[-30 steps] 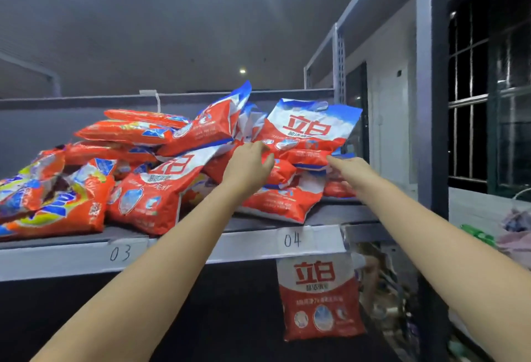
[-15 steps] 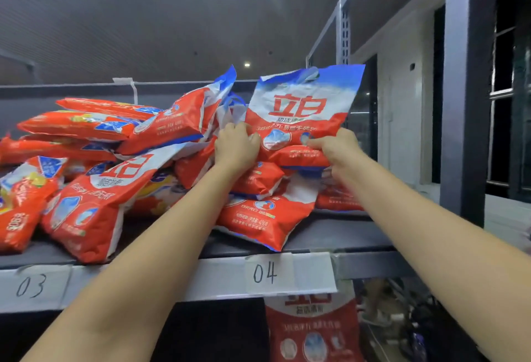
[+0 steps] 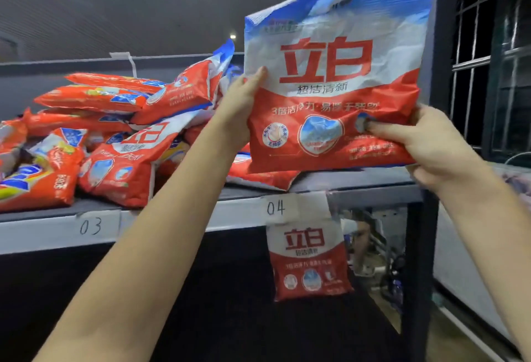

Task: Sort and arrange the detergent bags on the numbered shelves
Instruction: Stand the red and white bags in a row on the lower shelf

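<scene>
Well, head view: a crinkly plastic detergent bag, flat and roughly rectangular, red at the bottom, white in the middle w/ big red characters, blue ribbed strip at the top w/ a cut-out handle, is held upright above the right end of the metal shelf, over the paper label 04. The left hand grasps the bag's left edge, thumb on the front. The right hand pinches its lower right corner, thumb pressed on the front, fingers curled behind.

The shelf holds a loose pile of bags, glossy red-orange pouches lying flat and slanted on each other, mostly over label 03 and btwn the two labels; some at far left carry yellow-blue print. A white strip runs along the shelf's front edge. Below label 04 a smaller-looking bag of the same print is upright on the lower level. A dark steel post stands at the right.
</scene>
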`<action>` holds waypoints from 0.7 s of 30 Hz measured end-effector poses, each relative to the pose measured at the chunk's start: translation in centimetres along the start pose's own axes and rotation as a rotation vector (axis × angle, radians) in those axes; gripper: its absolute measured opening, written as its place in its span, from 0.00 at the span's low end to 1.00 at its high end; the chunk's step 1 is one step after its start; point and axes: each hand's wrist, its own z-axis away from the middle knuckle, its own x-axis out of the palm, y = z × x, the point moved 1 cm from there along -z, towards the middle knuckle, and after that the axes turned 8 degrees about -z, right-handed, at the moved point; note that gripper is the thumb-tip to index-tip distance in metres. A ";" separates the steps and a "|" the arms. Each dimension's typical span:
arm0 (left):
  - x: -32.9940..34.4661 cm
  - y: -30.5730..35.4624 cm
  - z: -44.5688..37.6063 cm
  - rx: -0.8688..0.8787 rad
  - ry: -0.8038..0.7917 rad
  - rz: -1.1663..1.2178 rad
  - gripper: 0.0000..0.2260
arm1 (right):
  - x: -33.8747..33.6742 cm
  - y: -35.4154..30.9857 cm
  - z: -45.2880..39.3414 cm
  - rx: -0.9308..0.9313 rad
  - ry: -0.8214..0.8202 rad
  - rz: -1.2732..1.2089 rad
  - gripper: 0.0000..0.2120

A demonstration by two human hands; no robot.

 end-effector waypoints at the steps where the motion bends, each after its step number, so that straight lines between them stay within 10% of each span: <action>1: 0.1 0.3 1.8 0.000 0.005 0.044 0.08 | 0.0 -0.1 1.7 0.003 -0.003 -0.009 0.13; 8: -0.7 -0.2 15.1 -0.033 0.129 0.090 0.08 | 0.4 1.7 13.5 0.167 0.039 -0.003 0.31; 21: -4.7 -13.8 33.3 -0.547 0.287 -0.091 0.08 | -0.6 15.9 31.3 0.706 0.254 0.093 0.16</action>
